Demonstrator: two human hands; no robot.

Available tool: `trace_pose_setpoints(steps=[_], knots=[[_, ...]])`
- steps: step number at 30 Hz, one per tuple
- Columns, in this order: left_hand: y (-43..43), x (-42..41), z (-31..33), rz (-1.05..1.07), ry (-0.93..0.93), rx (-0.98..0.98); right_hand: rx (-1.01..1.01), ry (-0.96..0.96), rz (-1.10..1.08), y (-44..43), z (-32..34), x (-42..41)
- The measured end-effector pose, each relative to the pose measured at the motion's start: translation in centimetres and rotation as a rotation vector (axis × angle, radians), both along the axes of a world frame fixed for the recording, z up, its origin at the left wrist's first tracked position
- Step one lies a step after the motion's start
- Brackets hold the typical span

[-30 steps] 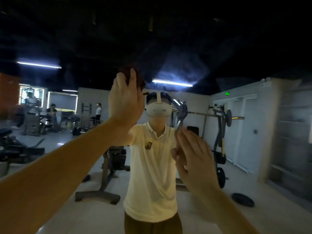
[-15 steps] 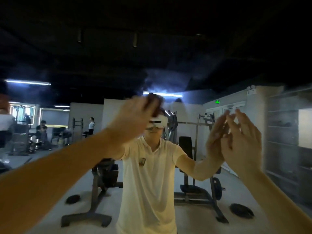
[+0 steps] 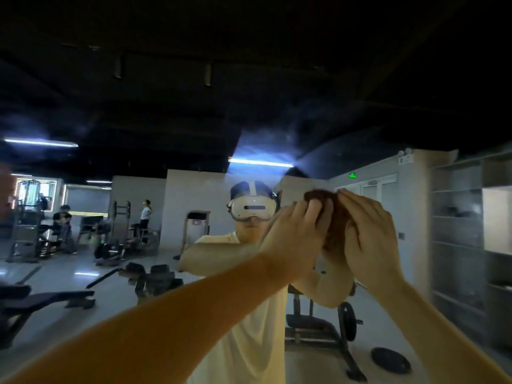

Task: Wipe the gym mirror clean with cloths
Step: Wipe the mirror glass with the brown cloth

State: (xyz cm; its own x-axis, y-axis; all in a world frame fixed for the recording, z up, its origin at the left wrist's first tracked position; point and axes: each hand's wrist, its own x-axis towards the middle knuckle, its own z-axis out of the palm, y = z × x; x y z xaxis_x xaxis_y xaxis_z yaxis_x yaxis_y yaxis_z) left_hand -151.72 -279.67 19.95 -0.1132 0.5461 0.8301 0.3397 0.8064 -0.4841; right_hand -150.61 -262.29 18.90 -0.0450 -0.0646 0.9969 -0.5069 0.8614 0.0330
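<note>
Head cam: both hands are meeting up at the mirror (image 3: 194, 120). The left hand (image 3: 299, 234) is curling its fingers round a bunched dark reddish cloth (image 3: 331, 217), and the right hand (image 3: 371, 236) is closing over the same cloth from the other side, so it's sandwiched between them right at the glass.

Above the grip a pale hazy patch is showing around the reflected light strip (image 3: 260, 162). Just left of the grip the white headset (image 3: 250, 208) is reflecting back. Right of it, grey shelves (image 3: 457, 245), with a green exit sign (image 3: 352, 175) glowing a bit higher. Below the grip a weight plate (image 3: 390, 360) is lying on the floor, and far off to the lower left a dark bench (image 3: 41, 297) is sitting.
</note>
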Motion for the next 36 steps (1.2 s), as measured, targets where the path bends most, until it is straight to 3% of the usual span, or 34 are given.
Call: trace_pose_setpoints(steps=[2,3,6,8,11,16,19,21,22,24,29,32,36], knots=[[-2.4,0.1,0.4,0.003,0.061,-0.125,-0.035,-0.039,-0.066,1.5,0.8,0.2],[-4.2,0.4,1.3,0.016,0.083,-0.095,-0.051,-0.039,-0.143,2.3,1.3,0.1],[-11.0,1.7,5.4,0.181,0.074,0.284,-0.046,-0.046,-0.304,3.8,1.8,-0.3],[-13.6,1.8,7.9,0.336,0.177,0.497,-0.019,-0.050,-0.350,4.0,1.3,-1.1],[-9.3,1.2,9.8,0.367,0.148,0.717,0.036,0.000,-0.355,4.6,0.8,-1.9],[4.5,0.0,7.3,0.070,0.080,0.610,0.043,0.001,-0.300,5.5,1.0,-1.8],[8.6,0.2,3.3,0.013,0.005,0.268,0.018,-0.039,-0.235,5.3,1.4,-1.6],[6.9,-0.2,1.8,0.089,0.047,0.021,0.001,-0.030,-0.215,5.1,1.7,-1.3],[4.9,-0.2,2.0,0.098,0.104,-0.001,-0.004,-0.015,-0.217,5.1,1.8,-1.1],[-0.1,0.1,3.5,0.133,0.193,0.080,0.000,0.054,-0.214,5.2,1.8,-1.0],[-10.3,1.6,8.4,0.453,0.183,0.605,0.005,0.123,-0.112,5.2,0.7,-2.0],[-5.1,1.3,9.3,0.394,0.120,0.813,0.018,0.026,-0.207,5.3,0.6,-3.0],[6.3,0.4,7.5,0.112,0.063,0.659,0.008,-0.034,-0.212,5.2,0.7,-3.6]])
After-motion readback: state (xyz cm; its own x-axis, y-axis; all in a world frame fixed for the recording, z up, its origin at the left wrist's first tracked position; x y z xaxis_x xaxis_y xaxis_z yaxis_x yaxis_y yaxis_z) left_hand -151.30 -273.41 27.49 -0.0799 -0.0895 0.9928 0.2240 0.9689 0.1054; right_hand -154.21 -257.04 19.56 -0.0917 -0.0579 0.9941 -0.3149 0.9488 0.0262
